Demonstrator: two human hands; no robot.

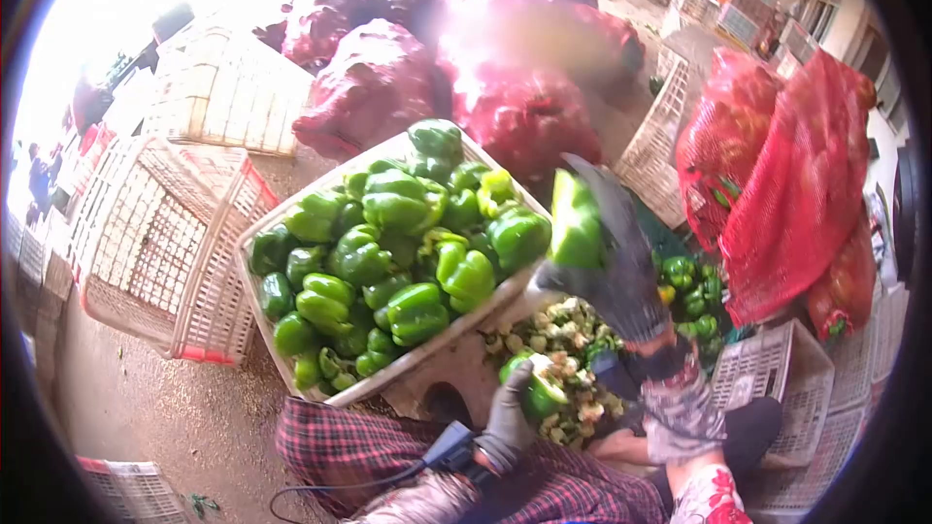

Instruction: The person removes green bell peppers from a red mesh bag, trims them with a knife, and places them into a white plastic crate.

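My left hand [507,427], in a grey glove, is low in the middle, its fingers wrapped round a green bell pepper [537,396]. That pepper seems cut open, with pale flesh showing at its top. My right hand [621,277], in a dark grey glove, is raised beside the crate's right corner. Its fingers curl round another green bell pepper [575,218], slightly blurred. A pile of cut-out pepper cores [573,330] lies below my right hand and close to the left one. Whole green peppers [388,204] fill a white crate [260,315] at the left.
Empty plastic crates [184,243] stand on the floor at the left. Red mesh sacks [374,82] are heaped behind the full crate, and more mesh sacks [796,184] stand at the right. More green peppers [694,291] lie beyond my right wrist, near a white crate [777,378].
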